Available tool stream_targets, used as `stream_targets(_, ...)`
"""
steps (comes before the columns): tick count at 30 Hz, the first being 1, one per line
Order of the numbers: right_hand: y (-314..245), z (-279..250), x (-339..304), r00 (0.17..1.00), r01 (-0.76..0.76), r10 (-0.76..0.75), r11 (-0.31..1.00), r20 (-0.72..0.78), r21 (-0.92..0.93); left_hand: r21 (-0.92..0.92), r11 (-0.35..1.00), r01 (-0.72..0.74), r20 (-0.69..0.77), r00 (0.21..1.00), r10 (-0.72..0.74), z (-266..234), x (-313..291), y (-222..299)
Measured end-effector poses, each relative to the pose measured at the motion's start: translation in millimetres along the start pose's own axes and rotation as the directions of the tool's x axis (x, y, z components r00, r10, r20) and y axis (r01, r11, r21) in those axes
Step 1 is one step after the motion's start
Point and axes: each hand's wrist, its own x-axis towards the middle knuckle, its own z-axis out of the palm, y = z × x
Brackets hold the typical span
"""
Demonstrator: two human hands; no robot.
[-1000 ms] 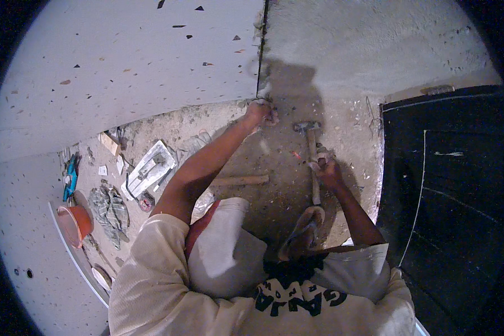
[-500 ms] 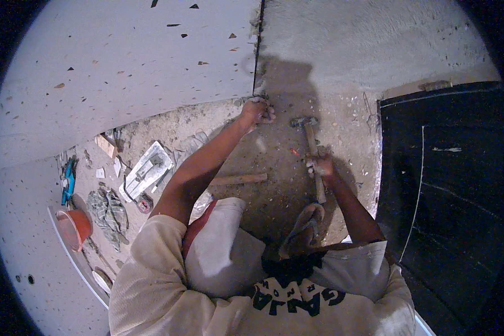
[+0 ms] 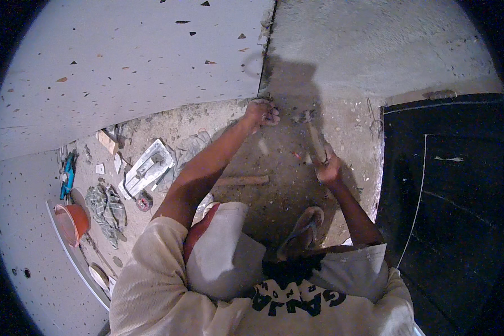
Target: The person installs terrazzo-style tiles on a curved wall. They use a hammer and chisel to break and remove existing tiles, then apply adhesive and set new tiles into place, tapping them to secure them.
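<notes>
My right hand point(image 3: 328, 169) is wrapped round the wooden handle of a hammer point(image 3: 316, 139). The hammer's metal head is smeared by motion and points toward the far wall. At the foot of the wall corner, my left hand point(image 3: 261, 114) is closed, its fingers curled; whatever they hold, if anything, is hidden. A gap separates the hammer head from my left hand. Between my arms a wooden stick point(image 3: 242, 181) lies on the dusty floor, left of my sandalled foot point(image 3: 303, 231).
A speckled pale wall point(image 3: 140, 61) rises on the left, and a black door point(image 3: 448, 185) stands on the right. Left on the floor lie a white tray-like piece point(image 3: 149, 168), a crumpled cloth point(image 3: 106, 208), an orange bucket point(image 3: 71, 224) and a blue tool point(image 3: 68, 176).
The hammer has swung slightly, and its head now looks blurred. My right hand has turned with the handle. My left hand stays closed at the corner. The whole view has shifted a little.
</notes>
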Motion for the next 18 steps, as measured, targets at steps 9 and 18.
stream_targets(9, -50, -35, 37, 0.895, 0.408, -0.267, 0.813, 0.356, -0.415, -0.085, 0.996, 0.011, -0.014, 1.0, -0.013, -10, 13, -7)
stream_targets(18, -88, -40, 53, 0.669, 0.706, -0.38, 0.595, 0.639, -0.385, -0.007, 0.998, 0.064, -0.057, 0.996, -0.064, 3, 4, 5)
